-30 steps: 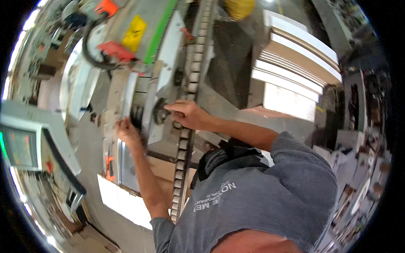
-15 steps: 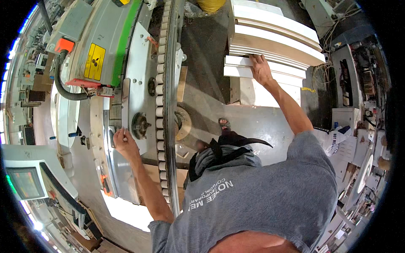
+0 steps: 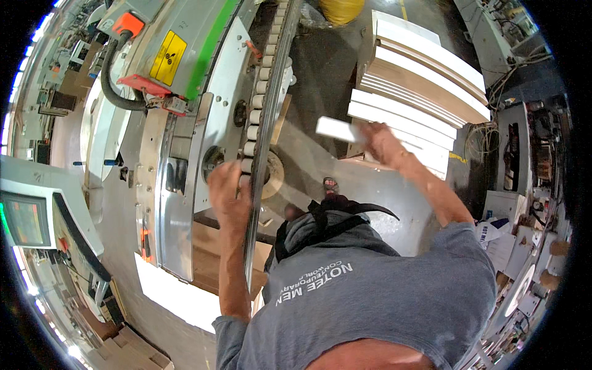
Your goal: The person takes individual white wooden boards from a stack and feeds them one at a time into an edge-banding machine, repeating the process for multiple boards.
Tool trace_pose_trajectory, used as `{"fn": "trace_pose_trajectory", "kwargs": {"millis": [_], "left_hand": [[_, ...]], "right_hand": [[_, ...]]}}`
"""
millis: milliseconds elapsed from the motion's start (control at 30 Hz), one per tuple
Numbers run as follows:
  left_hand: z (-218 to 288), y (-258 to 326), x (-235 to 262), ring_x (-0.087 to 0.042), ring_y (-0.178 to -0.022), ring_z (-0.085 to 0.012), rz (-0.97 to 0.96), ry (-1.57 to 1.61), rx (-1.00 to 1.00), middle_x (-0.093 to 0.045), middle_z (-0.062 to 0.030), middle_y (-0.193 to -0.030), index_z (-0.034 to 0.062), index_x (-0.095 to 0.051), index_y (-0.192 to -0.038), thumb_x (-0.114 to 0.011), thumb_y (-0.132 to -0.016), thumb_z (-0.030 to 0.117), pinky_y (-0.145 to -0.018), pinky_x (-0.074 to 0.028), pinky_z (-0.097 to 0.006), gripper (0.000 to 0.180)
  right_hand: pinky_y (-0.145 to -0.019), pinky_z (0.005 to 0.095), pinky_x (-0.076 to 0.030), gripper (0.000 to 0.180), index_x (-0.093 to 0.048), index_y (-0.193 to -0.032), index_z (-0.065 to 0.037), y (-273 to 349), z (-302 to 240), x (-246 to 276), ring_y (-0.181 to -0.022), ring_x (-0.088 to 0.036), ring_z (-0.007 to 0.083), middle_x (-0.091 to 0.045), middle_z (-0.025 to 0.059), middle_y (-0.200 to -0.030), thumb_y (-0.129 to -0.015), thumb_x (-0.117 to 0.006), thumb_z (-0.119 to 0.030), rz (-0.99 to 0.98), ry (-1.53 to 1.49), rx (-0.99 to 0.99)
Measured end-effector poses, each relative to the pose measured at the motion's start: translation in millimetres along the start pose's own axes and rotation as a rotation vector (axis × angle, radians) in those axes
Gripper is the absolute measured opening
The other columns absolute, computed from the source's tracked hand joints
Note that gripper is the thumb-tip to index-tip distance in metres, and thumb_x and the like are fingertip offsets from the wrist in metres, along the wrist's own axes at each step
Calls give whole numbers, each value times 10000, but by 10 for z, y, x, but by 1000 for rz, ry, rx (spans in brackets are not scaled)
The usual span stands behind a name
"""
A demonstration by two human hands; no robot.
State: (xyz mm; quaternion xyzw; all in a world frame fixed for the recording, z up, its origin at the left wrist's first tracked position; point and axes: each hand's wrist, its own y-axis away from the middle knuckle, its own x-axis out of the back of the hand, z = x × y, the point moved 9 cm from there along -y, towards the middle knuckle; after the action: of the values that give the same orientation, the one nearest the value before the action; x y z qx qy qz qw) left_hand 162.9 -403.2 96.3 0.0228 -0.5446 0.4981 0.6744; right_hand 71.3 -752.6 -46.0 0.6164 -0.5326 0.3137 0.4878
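White and narrow, the board is raised in front of the person, between the roller track and the stack. The right hand grasps it at one end; the far end points toward the track with nothing seen under it. Motion blur hides the exact finger placement. Whether the board touches the near corner of the stack cannot be told.

The left hand is at the track, fingers bent, over the rollers. Whether it is clenched on something or merely resting cannot be told.

Beyond the track stand the dark knob, the steel plate and the machine.

Risks noted, as judgement:
- Held by one end, the board could tip or twist out of the grasp; the overhang would be the cause.
- The stack's edges are stepped, not flush; a knock from the board or the right hand could shift the loose pieces.
- The left hand could be pinched should the rollers turn or a load arrive.
- A sandalled foot is on the floor near the board; a dropped piece could strike it.
- The loose strap at the waist could snag on an edge if the person leans in.
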Motion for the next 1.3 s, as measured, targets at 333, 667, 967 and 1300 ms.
{"fn": "trace_pose_trajectory", "kwargs": {"millis": [333,667,967,1300], "left_hand": [[39,495,693,-577,-1121,-327,-229,-67,32,-613,-128,-1212,63,-626,-1217,-805,-640,41,-939,-426,-442,604],[-1207,2421,2178,-629,-1038,-331,267,-317,606,-677,-156,-1157,43,-699,-1172,-825,-718,82,-933,-466,-410,473],[-2059,2820,2206,-642,-1057,-349,359,-177,694,-671,-188,-1156,48,-708,-1135,-756,-781,46,-924,-508,-408,357],[-1804,2773,2417,-605,-979,-321,417,-592,555,-625,-143,-1087,35,-726,-1052,-772,-743,-25,-819,-487,-442,318]], "right_hand": [[-907,453,-427,494,-553,-1211,34,69,-3310,309,-1058,-565,338,-599,182,-1102,-770,-722,-110,204,-178,874],[-883,457,-489,399,-569,-1243,0,-72,-4628,-13,-1043,-566,349,-600,163,-1156,-855,-657,-35,310,-679,1078],[-925,468,-481,547,-463,-1345,63,-899,-5257,-1002,-1015,-617,345,-588,248,-1147,-899,-664,-182,57,-876,780],[-799,380,-509,623,-442,-1401,42,-1031,-5360,-1126,-852,-565,225,-582,201,-1126,-911,-680,-260,259,-819,691]]}}
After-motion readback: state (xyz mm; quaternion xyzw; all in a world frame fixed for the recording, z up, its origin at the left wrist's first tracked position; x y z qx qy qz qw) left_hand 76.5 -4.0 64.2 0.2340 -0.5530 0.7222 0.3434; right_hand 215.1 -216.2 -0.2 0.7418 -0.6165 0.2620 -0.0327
